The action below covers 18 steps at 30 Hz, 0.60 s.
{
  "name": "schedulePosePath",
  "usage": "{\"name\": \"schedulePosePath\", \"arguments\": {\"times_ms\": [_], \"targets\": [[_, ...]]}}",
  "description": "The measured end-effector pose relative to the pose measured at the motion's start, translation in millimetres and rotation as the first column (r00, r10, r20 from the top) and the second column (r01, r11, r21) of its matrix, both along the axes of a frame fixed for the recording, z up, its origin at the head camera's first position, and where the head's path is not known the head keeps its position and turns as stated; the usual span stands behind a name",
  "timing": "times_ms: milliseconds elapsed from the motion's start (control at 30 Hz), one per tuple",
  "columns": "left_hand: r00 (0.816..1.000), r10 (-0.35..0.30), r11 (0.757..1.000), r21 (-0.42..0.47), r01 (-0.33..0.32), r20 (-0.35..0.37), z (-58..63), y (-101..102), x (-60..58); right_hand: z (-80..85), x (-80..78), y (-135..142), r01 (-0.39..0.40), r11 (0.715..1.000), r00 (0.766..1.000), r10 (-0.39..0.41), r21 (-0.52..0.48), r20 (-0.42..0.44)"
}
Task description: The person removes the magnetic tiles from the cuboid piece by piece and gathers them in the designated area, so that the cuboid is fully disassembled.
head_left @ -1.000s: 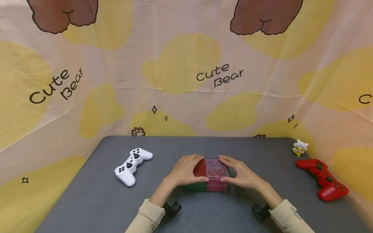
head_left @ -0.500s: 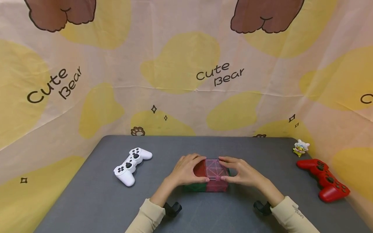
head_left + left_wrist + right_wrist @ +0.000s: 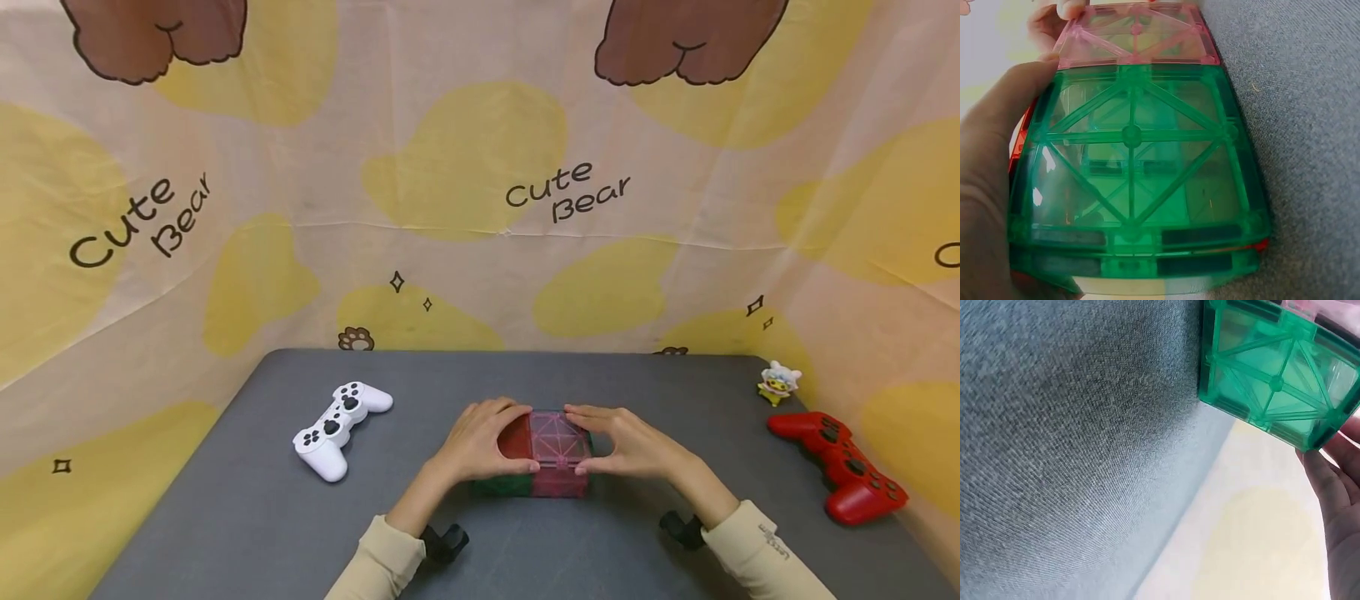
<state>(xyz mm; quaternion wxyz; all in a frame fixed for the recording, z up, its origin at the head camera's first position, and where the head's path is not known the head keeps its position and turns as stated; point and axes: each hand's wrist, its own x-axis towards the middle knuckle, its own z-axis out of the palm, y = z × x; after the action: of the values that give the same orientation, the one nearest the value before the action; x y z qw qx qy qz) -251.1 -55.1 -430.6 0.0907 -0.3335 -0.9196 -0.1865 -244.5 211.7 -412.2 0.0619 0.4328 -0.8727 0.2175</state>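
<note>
A low box built of see-through magnetic tiles sits mid-table, with a red tile (image 3: 513,439) and a pink tile (image 3: 557,437) on top. Its near side shows a green tile (image 3: 1130,136) and another pink one (image 3: 559,482). My left hand (image 3: 477,442) grips the left half, thumb on the near top edge and fingers on the far edge. My right hand (image 3: 632,447) spans the right end the same way, thumb at the near corner. In the right wrist view a green end tile (image 3: 1276,382) shows, with fingertips (image 3: 1316,464) at its corner.
On the left of the grey table (image 3: 225,517) lies a white game controller (image 3: 333,427). A red game controller (image 3: 840,467) is at the right edge, near a small white-and-yellow figurine (image 3: 778,382). A printed cloth (image 3: 465,183) hangs behind the table.
My right thumb has slid slightly right and nearer along the pink tile's edge, and the right forearm has shifted a little right. The left hand and the box stay almost the same.
</note>
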Motion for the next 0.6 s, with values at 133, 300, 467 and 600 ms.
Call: {"name": "schedulePosePath", "arguments": {"times_ms": [133,300,467,600], "targets": [[1.000,-0.002,1.000,0.000,0.002,0.003,-0.5,0.1,1.1,-0.9,1.9,-0.2,-0.010,1.000,1.000,0.010,0.012,-0.009],[1.000,-0.010,1.000,-0.004,0.010,0.002,-0.2,1.0,2.8,-6.4,5.7,-1.8,-0.027,0.998,0.980,0.037,0.052,-0.196],[1.000,-0.013,1.000,0.002,0.013,-0.009,0.8,-0.1,3.4,-8.9,5.6,-4.9,-0.017,0.997,0.933,0.045,0.081,-0.356],[1.000,-0.004,1.000,0.004,0.004,-0.014,0.5,-0.8,2.1,-6.9,4.0,-7.3,0.021,0.998,0.944,0.001,0.064,-0.329]]}}
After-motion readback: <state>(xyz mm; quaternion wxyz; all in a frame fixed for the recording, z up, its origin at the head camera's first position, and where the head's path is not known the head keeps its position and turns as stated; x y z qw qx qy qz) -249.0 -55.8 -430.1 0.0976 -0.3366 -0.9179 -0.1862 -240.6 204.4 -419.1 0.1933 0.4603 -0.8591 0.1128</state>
